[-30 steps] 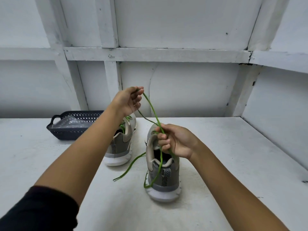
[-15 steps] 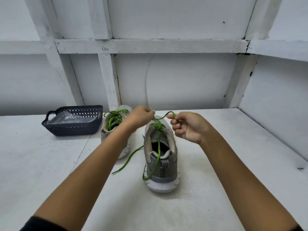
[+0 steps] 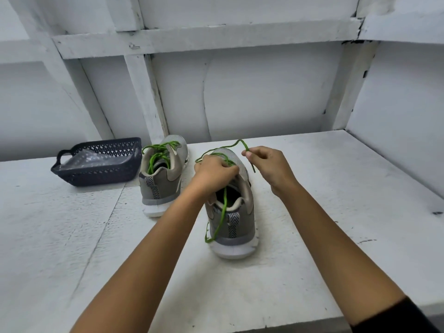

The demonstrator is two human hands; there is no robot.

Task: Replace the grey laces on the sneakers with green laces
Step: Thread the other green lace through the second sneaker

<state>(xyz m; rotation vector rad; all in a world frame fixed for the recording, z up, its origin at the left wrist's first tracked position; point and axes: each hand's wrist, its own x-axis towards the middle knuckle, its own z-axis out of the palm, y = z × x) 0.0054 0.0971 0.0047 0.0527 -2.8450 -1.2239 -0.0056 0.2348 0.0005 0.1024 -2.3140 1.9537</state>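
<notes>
Two grey sneakers stand on the white tabletop (image 3: 72, 236), heels toward the camera.

**Near sneaker** (image 3: 236, 227): It stands at the centre of the tabletop, upright on its white sole. A green lace (image 3: 223, 212) is partly threaded through its front.

**Left hand** (image 3: 213, 173): It rests on the lacing area of the near sneaker. Its fingers are curled down and pinch the green lace there. The eyelets under the hand are hidden.

**Right hand** (image 3: 269, 167): It is raised just to the right of the sneaker's toe, clear of the shoe. Thumb and forefinger pinch the green lace near its free end, and the other fingers are curled. A short tail hangs below the pinch.

**Lace routing:** From the right hand's pinch, the lace arcs up and back over the toe to the left hand. A second run passes from the left hand across the shoe opening, over the heel, and ends in a loop against the back of the sole.

**Far sneaker** (image 3: 161, 186): It stands to the left of the near sneaker and further back, apart from it. Its own green lacing (image 3: 156, 155) lies loose over the tongue.

**Basket** (image 3: 101, 174): It is dark and perforated and sits just left of the far sneaker. It holds a clear plastic bag (image 3: 93, 159).

A black sleeve (image 3: 396, 316) covers the right upper forearm.
</notes>
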